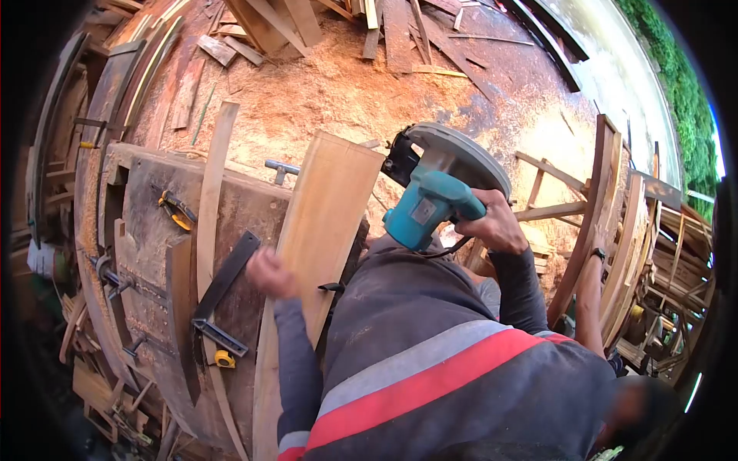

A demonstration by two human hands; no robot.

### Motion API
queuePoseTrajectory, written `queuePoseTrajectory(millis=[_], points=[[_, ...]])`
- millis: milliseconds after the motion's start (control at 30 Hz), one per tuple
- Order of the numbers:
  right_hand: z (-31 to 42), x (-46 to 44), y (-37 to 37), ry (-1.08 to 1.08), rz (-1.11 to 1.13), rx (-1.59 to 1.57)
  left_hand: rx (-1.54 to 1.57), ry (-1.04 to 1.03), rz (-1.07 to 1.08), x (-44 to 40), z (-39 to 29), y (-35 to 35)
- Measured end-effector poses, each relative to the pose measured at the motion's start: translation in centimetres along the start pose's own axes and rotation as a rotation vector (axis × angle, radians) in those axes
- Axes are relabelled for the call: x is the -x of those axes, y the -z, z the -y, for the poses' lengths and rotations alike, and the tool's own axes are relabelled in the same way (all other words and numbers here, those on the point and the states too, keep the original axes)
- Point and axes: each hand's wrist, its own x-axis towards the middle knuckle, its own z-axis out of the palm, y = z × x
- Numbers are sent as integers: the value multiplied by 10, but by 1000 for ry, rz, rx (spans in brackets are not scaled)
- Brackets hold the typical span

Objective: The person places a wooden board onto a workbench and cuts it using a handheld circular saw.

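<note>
My right hand is wrapped around the rear handle of a teal circular saw. The saw is raised and tilted in front of my body, to the right of a wide, pale wooden board. That board lies lengthwise on the workbench. Over the board's left edge is my left hand, blurred, its fingers not clear; whether it touches the wood is hard to see. Just left of it lies a black square, with a yellow tape measure below. A narrow wooden strip runs alongside the square.
A yellow-and-black hand tool lies on the bench's far left part. Sawdust and offcuts cover the ground ahead. At right, another person's arm reaches to upright curved planks. Stacked timber stands at left.
</note>
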Motion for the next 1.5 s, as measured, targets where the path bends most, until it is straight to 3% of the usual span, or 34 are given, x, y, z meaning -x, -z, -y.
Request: queuePoseTrajectory(millis=[33,100,200,233,267,333,667,867,933,1067,1200,1500], points=[[6,1,0,9,1,-10,-47,-55,69,-17,-33,-13],[17,4,-2,-206,7,-78,29,-80,228,-39,-80,-43],[1,10,-4,-166,-9,-6,1,-112,240,-61,-117,-75],[-9,10,-8,16,-82,7,-53,-137,209,-66,-121,-80],[-3,11,-7,26,-71,11,-58,-125,201,-67,-121,-83],[11,15,-6,-257,-58,-209,-16,-107,246,-63,-115,-84],[23,18,-5,-198,82,-128,158,-218,242,-62,-118,-68],[-26,2,-39,-138,134,-191,184,-216,290,-63,-118,-65],[-46,5,-47,-117,19,-260,162,-221,261,-65,-116,-74],[-48,2,-55,48,-88,-61,153,-262,236,-61,-111,-78],[-29,3,-48,-75,116,4,100,-264,254,-60,-112,-73],[-33,5,-55,-80,98,-1,161,-211,311,-57,-107,-80]])
